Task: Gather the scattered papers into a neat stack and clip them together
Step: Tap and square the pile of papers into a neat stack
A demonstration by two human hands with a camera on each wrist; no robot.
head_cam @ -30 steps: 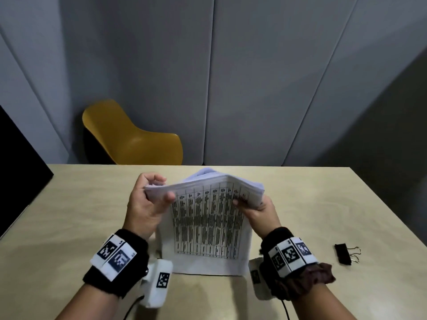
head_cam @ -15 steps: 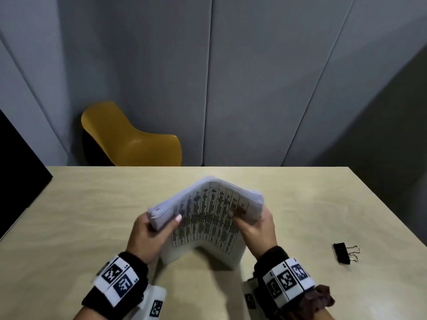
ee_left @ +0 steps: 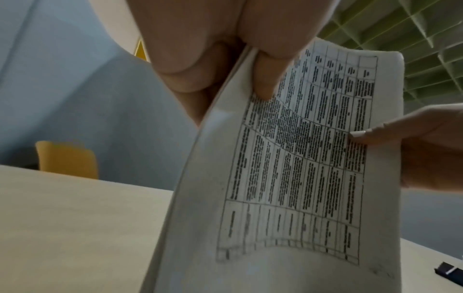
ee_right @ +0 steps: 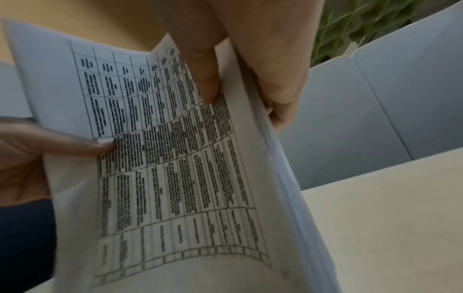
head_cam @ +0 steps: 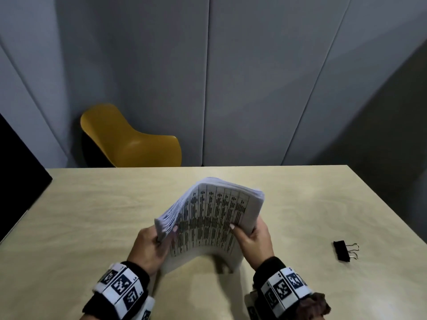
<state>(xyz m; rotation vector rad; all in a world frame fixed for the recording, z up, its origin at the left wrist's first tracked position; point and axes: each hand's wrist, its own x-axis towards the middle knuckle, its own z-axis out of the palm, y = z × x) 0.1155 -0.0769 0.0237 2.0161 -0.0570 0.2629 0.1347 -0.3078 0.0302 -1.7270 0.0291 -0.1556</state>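
Since a second ago both hands have tipped the stack of papers (head_cam: 211,224) away from the person, so its top edge now leans toward the far side of the table (head_cam: 92,215) and the sheets fan out along the left edge, where before the stack stood nearly upright with its printed face toward the camera; the wrists have also drawn nearer to the body. Nearest, the left hand (head_cam: 150,248) clamps the stack's left edge, thumb laid on the printed table of the front sheet and the other fingers curled behind the pile; the left wrist view shows that thumb (ee_left: 265,77) pressed flat on the page; the right hand (head_cam: 253,241) grips the right edge the same way, thumb on the front, fingers wrapped behind; the stack bows outward between them, its lower edge at or just above the tabletop, and contact there cannot be told; well apart to the right, a black binder clip (head_cam: 343,250) lies on the table with its wire handles pointing right; beyond the far table edge stands a yellow chair (head_cam: 131,139) against grey wall panels (head_cam: 254,77).
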